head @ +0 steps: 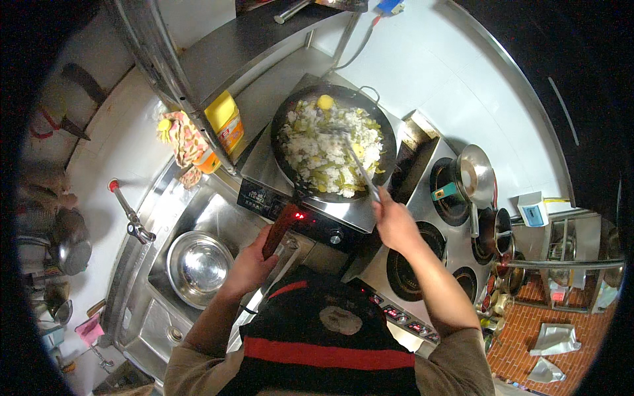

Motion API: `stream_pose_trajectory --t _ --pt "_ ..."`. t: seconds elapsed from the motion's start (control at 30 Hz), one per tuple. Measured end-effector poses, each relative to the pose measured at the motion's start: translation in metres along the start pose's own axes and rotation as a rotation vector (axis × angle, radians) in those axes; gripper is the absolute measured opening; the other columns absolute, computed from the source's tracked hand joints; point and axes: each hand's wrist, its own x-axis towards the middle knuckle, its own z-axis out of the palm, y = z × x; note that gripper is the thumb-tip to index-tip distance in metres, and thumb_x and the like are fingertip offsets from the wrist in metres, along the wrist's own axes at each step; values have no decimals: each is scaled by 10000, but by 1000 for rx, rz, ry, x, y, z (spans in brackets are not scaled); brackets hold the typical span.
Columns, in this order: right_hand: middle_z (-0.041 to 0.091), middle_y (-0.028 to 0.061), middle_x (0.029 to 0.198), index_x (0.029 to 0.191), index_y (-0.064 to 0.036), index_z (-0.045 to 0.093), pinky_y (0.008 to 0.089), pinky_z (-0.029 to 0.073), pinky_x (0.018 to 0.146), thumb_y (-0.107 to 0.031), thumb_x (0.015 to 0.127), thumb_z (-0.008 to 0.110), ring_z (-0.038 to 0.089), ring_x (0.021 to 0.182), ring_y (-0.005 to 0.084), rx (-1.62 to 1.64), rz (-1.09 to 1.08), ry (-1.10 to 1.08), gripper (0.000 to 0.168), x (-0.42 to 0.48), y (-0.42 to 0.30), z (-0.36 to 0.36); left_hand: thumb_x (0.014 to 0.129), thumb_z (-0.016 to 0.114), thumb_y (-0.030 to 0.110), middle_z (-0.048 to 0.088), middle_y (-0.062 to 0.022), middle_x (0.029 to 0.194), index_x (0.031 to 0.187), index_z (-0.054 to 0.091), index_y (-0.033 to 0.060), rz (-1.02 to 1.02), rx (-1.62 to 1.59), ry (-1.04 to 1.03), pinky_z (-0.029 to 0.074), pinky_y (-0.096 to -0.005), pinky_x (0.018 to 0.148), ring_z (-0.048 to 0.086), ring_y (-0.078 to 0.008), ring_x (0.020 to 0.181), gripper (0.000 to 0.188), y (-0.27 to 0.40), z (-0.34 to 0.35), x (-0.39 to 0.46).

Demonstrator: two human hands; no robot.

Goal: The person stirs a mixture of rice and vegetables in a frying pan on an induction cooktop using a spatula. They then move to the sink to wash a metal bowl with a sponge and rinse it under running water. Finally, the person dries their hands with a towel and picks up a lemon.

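A large black wok (283,163) sits on a steel induction cooker (262,171). White rice (307,143) fills it, mixed with flat green bean pieces (319,176) and yellow chunks that look like potato (325,102). My left hand (251,262) grips the wok's reddish-brown wooden handle (281,225). In my right hand (397,225) is a long metal spatula (364,171); its blurred head, seemingly slotted, lies in the rice near the middle of the wok.
Left of the cooker stand yellow oil jugs (223,121) behind a steel post (183,94). A steel bowl (199,270) rests in the sink (153,324). On the right, a multi-ring cooktop (379,260) holds a steel pan (474,173) and dark pots (502,230).
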Motion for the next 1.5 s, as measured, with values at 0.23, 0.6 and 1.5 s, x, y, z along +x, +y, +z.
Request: stream_pose_trajectory --t 0.23,0.6,1.5 --pt "650 310 882 1332 -9 488 590 485 797 -194 997 495 630 889 496 -86 18 8 383 -4 9 -22 861 649 95 613 -225 1282 1498 347 137 -159 48 -45 452 -414 1028 580 -394 1225 706 12 -1 1" --pt "650 321 893 1126 50 566 524 513 810 -148 983 478 633 914 486 0 -78 93 260 91 -8 -12 849 654 108 665 -253 1127 1491 342 182 25 37 59 503 -483 922 639 -453 1058 717 -17 7 3" --pt "650 310 903 1336 -9 487 569 492 767 -169 991 501 630 909 491 24 -42 -50 381 -53 13 -53 841 653 107 640 -266 1171 1474 375 149 3 42 47 494 -455 939 628 -430 1097 692 -11 5 -1"
